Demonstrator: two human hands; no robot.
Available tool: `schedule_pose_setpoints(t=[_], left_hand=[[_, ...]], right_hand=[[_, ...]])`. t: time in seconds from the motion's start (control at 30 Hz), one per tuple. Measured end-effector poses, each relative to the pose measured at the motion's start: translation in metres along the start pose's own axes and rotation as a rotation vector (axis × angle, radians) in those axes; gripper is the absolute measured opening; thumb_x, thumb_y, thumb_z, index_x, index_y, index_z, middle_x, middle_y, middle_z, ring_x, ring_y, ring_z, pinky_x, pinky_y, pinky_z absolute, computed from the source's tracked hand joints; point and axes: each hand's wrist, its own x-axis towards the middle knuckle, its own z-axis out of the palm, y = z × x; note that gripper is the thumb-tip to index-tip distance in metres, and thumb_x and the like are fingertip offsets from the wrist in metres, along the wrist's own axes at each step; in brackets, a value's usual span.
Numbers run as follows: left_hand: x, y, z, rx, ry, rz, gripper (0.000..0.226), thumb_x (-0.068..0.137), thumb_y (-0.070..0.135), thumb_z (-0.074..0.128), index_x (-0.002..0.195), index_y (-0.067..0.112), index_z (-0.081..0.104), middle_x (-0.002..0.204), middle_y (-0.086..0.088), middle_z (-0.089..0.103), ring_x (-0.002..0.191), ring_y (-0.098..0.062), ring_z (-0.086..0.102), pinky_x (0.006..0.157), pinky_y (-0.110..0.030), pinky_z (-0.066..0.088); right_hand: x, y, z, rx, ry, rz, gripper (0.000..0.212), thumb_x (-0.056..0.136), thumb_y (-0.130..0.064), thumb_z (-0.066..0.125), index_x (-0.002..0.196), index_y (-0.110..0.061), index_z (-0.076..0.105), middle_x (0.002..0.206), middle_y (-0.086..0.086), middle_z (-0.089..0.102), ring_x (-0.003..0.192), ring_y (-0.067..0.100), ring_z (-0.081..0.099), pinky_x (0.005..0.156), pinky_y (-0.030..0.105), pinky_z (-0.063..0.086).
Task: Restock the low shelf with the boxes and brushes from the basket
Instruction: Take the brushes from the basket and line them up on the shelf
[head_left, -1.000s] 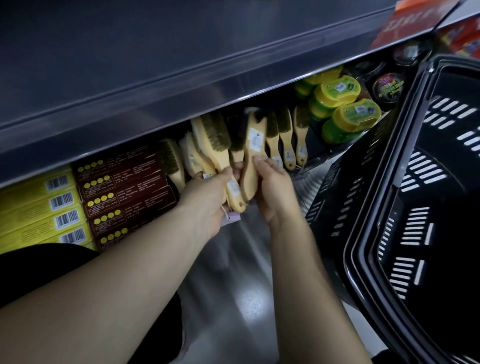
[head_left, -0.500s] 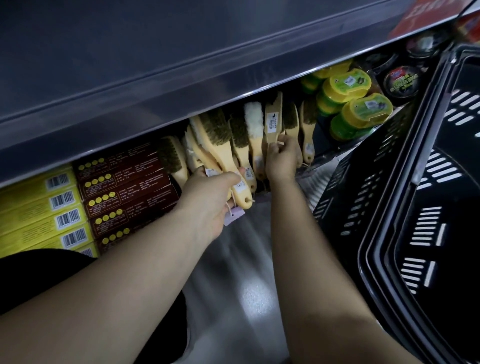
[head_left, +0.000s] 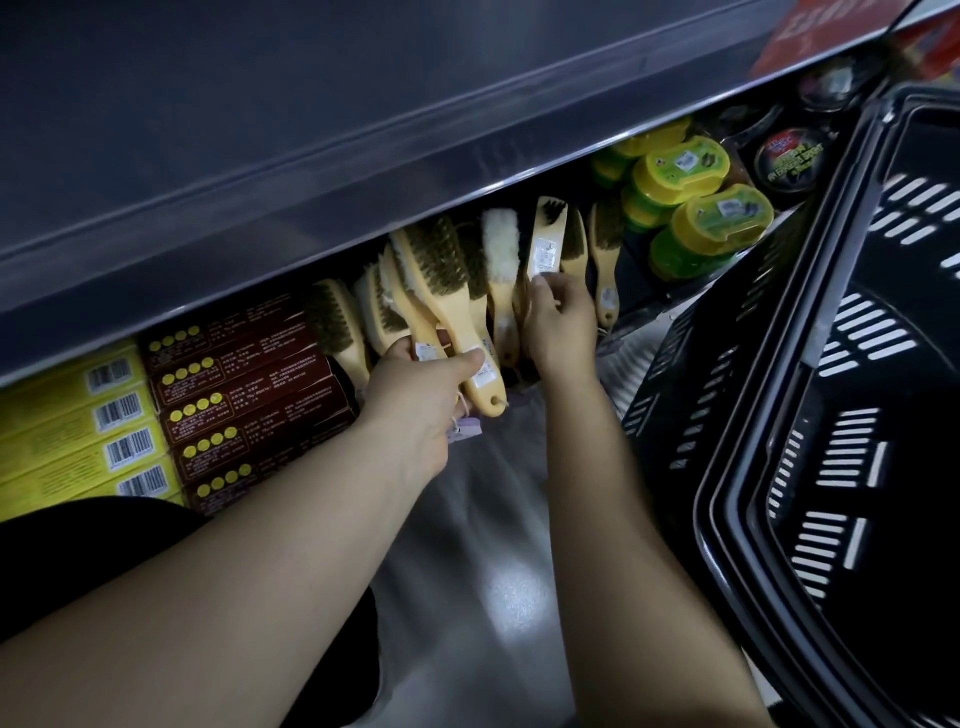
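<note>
Low shelf (head_left: 639, 306) layout, taken from the brushes (head_left: 441, 280) at its middle

Left of the brushes lie stacked boxes (head_left: 249, 384), and further left a second stack of boxes (head_left: 78, 421). Right of the brushes sit tubs (head_left: 691, 208), with round tins (head_left: 789, 156) beyond them. Above the brushes runs an upper shelf (head_left: 363, 130). In front of the brushes both hands reach in: the left hand (head_left: 421, 395) grips several handles, the right hand (head_left: 563, 322) touches one brush. The basket (head_left: 727, 467) stands to the right, on the floor (head_left: 498, 571).
</note>
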Motion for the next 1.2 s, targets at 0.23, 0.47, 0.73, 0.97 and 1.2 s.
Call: schedule_pose_setpoints(t=[0.23, 0.47, 0.73, 0.97, 1.2], left_hand=[[-0.001, -0.005, 0.017, 0.161, -0.110, 0.012, 0.025, 0.086, 0.012, 0.065, 0.110, 0.012, 0.058, 0.092, -0.010, 0.070, 0.076, -0.021, 0.070, 0.076, -0.041, 0.058], [-0.007, -0.004, 0.031, 0.102, -0.030, 0.004, 0.015, 0.095, 0.020, 0.045, 0.088, 0.019, 0.058, 0.088, -0.012, 0.057, 0.055, -0.018, 0.050, 0.032, -0.016, 0.040], [-0.005, -0.009, 0.029, 0.168, -0.060, 0.065, 0.022, 0.096, 0.020, 0.044, 0.098, 0.029, 0.064, 0.099, -0.005, 0.063, 0.088, -0.026, 0.057, 0.074, -0.035, 0.047], [0.000, -0.009, 0.020, 0.113, -0.079, 0.173, 0.016, 0.090, 0.013, 0.060, 0.082, 0.027, 0.065, 0.079, 0.007, 0.067, 0.071, -0.010, 0.061, 0.040, -0.009, 0.041], [0.003, -0.012, 0.024, 0.132, -0.144, 0.161, 0.027, 0.090, -0.003, 0.055, 0.088, 0.024, 0.060, 0.084, 0.008, 0.064, 0.082, -0.008, 0.061, 0.060, -0.014, 0.052]], right_hand=[[-0.035, -0.032, -0.035, 0.274, -0.551, 0.045, 0.011, 0.087, -0.017, 0.064, 0.092, -0.007, 0.066, 0.087, 0.011, 0.067, 0.077, 0.019, 0.063, 0.071, 0.031, 0.053], [-0.012, -0.015, -0.047, 0.517, -0.166, 0.160, 0.012, 0.094, -0.005, 0.044, 0.093, -0.014, 0.052, 0.074, 0.002, 0.062, 0.059, 0.012, 0.056, 0.054, 0.025, 0.046], [0.044, 0.013, -0.020, 0.182, 0.204, 0.213, 0.032, 0.090, -0.005, 0.041, 0.120, -0.008, 0.053, 0.110, 0.015, 0.063, 0.097, 0.029, 0.060, 0.087, 0.041, 0.048], [0.058, 0.034, 0.002, 0.085, 0.170, 0.129, 0.036, 0.090, 0.000, 0.044, 0.123, -0.013, 0.050, 0.111, 0.006, 0.053, 0.094, 0.018, 0.053, 0.083, 0.032, 0.049], [0.052, 0.033, -0.011, 0.210, 0.129, 0.117, 0.034, 0.095, 0.000, 0.041, 0.126, -0.009, 0.050, 0.124, 0.014, 0.051, 0.079, 0.021, 0.056, 0.052, 0.018, 0.048]])
